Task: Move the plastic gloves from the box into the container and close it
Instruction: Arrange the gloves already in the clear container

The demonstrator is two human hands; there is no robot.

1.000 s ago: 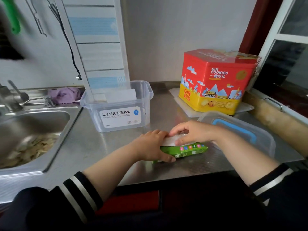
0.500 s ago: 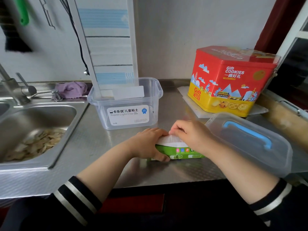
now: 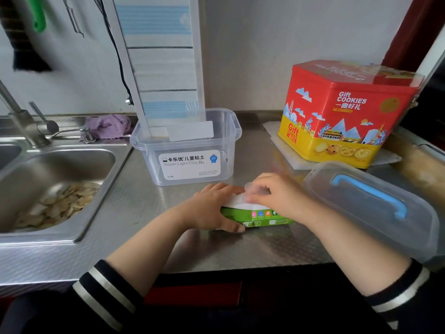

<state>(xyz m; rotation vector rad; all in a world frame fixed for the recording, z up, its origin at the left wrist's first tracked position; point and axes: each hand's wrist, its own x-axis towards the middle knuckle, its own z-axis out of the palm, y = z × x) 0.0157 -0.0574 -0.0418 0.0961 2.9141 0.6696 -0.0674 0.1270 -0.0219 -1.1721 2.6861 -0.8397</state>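
A flat green glove box (image 3: pixel 262 216) lies on the steel counter near its front edge. My left hand (image 3: pixel 212 209) grips the box's left end, thumb on its front side. My right hand (image 3: pixel 277 196) pinches thin clear plastic gloves (image 3: pixel 240 200) at the box's top opening, lifting them slightly. The clear container (image 3: pixel 190 162) with a white label stands open just behind the box. Its clear lid (image 3: pixel 375 210) with a blue handle lies at the right, by my right forearm.
A red and yellow cookie tin (image 3: pixel 346 114) sits on a white board at the back right. The sink (image 3: pixel 55 189) with scraps is at the left, a purple cloth (image 3: pixel 106 126) behind it. A tall white and blue panel (image 3: pixel 163 68) leans behind the container.
My right hand has pulled the plastic gloves a little up out of the box. The left hand still holds the box. The camera has shifted, so the scene sits further right.
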